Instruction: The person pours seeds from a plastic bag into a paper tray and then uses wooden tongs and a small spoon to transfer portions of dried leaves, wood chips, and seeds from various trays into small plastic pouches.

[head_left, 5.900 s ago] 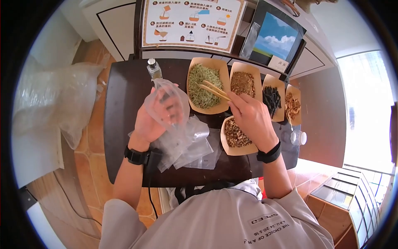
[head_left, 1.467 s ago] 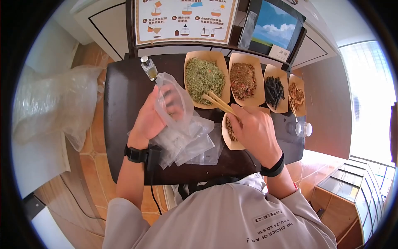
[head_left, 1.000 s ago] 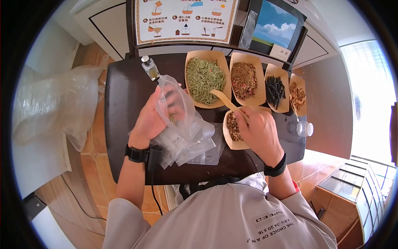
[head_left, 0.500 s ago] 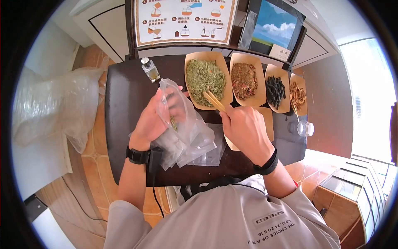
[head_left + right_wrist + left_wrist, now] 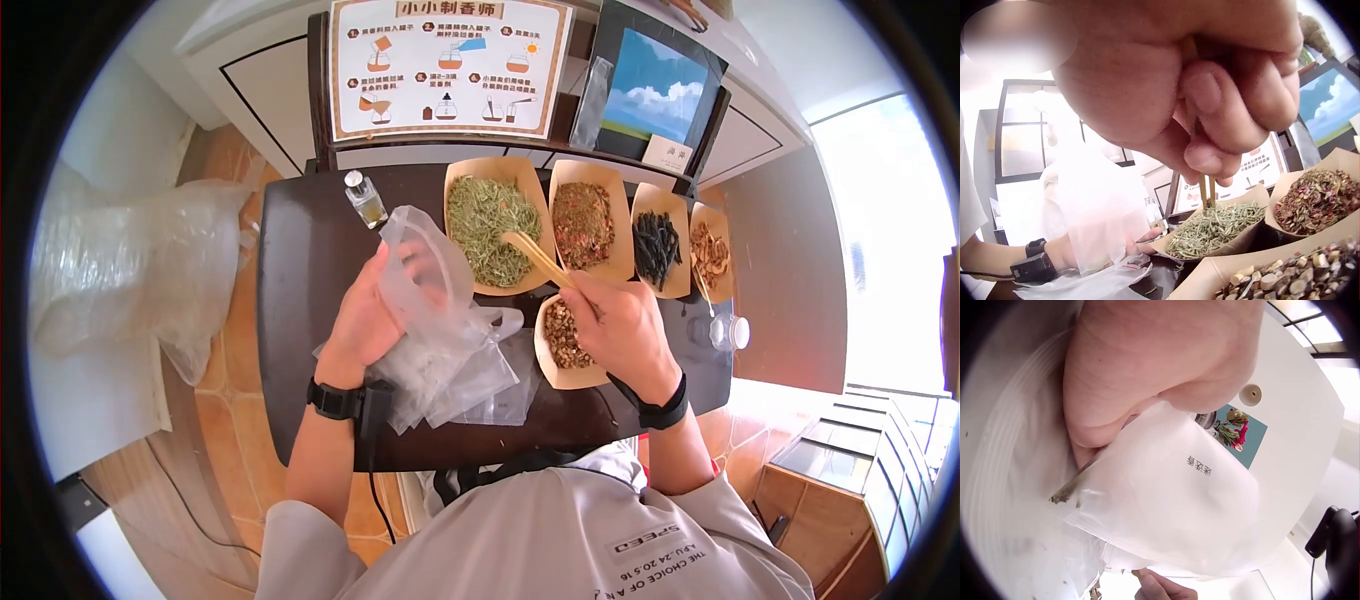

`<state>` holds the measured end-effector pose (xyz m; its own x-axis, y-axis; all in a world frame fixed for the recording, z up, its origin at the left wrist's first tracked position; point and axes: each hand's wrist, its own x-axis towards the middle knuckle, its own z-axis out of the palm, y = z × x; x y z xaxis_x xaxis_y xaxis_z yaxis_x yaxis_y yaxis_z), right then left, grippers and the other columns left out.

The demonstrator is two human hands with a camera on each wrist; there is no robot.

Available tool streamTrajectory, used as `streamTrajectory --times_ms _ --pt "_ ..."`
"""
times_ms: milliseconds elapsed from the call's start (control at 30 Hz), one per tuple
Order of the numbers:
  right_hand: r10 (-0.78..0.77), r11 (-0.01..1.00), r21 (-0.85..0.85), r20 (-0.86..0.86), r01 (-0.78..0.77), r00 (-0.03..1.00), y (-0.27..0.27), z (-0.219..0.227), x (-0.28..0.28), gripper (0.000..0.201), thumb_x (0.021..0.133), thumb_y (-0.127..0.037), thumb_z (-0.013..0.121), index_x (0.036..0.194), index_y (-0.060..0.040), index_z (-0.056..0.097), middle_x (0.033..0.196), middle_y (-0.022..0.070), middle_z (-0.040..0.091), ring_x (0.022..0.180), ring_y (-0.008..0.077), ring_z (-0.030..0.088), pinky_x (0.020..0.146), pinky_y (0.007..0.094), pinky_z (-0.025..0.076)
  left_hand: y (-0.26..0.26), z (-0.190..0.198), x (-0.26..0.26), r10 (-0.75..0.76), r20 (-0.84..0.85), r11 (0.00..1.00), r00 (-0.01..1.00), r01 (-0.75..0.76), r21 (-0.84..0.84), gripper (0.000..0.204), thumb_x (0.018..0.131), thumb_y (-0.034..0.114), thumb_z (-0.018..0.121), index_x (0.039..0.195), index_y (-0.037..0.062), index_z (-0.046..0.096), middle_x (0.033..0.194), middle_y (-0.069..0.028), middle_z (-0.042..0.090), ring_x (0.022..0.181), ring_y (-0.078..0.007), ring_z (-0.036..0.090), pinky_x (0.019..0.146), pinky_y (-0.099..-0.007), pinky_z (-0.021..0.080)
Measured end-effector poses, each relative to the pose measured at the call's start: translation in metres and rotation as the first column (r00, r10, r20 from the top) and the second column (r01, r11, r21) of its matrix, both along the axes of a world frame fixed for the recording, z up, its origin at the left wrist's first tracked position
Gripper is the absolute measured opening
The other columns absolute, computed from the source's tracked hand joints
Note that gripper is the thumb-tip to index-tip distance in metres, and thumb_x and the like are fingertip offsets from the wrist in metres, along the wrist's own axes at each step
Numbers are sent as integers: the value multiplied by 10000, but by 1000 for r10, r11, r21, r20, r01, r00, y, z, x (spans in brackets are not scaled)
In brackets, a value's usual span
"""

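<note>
In the head view the left hand holds up a clear plastic bag, its fingers seen through the film. Printed characters mark the bag in the left wrist view, where dark green bits lie by its edge. Wooden tweezers are pinched in the right hand, their tips at the right part of the green herbs in a paper tray. Seen from the right wrist, the tweezers point down onto the herbs. Whether they grip any cannot be told.
Other paper trays hold reddish-brown flakes, black strips, light brown slices and brown chunks. More plastic bags lie below the left hand. A glass bottle stands behind; a small jar is at right.
The right hand has shifted right and toward the body relative to the trays, uncovering the brown chunks. The tweezer tips have moved right across the herbs. The head view has tilted upward.
</note>
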<state>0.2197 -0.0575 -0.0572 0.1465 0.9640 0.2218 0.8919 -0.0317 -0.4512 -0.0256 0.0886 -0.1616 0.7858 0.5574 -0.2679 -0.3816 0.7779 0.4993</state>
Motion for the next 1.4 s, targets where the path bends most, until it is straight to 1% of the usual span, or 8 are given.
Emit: streamTrajectory --times_ms 233,333,500,700,900,1033,1133,1400 --pt "-49 998 32 -186 56 981 -7 40 -9 109 852 -49 706 951 -4 695 618 135 574 498 292 543 479 349 424 -1 6 0 -13 1 999 1000 13 30 499 1048 441 370 1365 64 452 1331 -134 563 910 -232 642 815 -390 514" --pt "119 986 133 -183 -96 976 -4 51 -22 62 857 -60 703 887 -11 681 614 129 550 506 290 536 479 370 426 -1 11 1 -25 -29 998 999 26 54 509 1051 450 359 1362 59 456 1272 -128 589 916 -234 645 824 -398 523" --pt "234 971 77 -124 -226 964 4 44 -40 81 849 -63 704 910 -20 673 660 127 594 539 307 580 491 396 457 -2 6 3 19 -70 999 997 -17 29 536 1054 442 325 1395 47 448 1280 -158 598 971 -245 634 807 -408 535" --pt "-9 996 86 -108 18 994 14 31 -6 86 863 -85 692 926 -27 682 701 152 624 598 347 613 516 398 470 1 2 -1 1 -20 999 1000 0 51 521 1050 383 322 1414 31 441 1353 -200 557 1016 -259 617 812 -407 533" --pt "96 995 -27 131 -93 987 21 0 5 172 894 -190 651 828 -32 660 685 131 615 617 362 611 568 451 494 -1 2 0 25 -43 998 999 -22 52 543 1046 396 319 1424 21 423 1459 -225 446 977 -277 624 842 -413 520" --pt "22 992 -123 107 -8 994 10 14 14 154 881 -184 660 830 -39 675 696 147 630 643 371 625 566 446 495 1 -1 -1 -23 -6 993 1000 24 115 559 1039 406 326 1432 18 412 1493 -230 406 971 -283 624 873 -430 507" --pt "-99 995 -4 19 99 995 11 9 27 170 892 -164 649 989 -41 718 696 209 632 654 397 630 578 448 499 2 -2 -1 -38 65 992 997 30 119 572 1032 412 334 1441 17 398 1505 -236 390 973 -289 623 896 -446 500" --pt "-78 984 -167 -115 59 990 15 4 32 183 894 -174 646 955 -14 709 671 220 613 654 421 606 579 463 493 2 -1 0 -41 50 994 998 36 99 596 1035 422 331 1457 2 356 1514 -239 376 994 -299 640 914 -443 516"
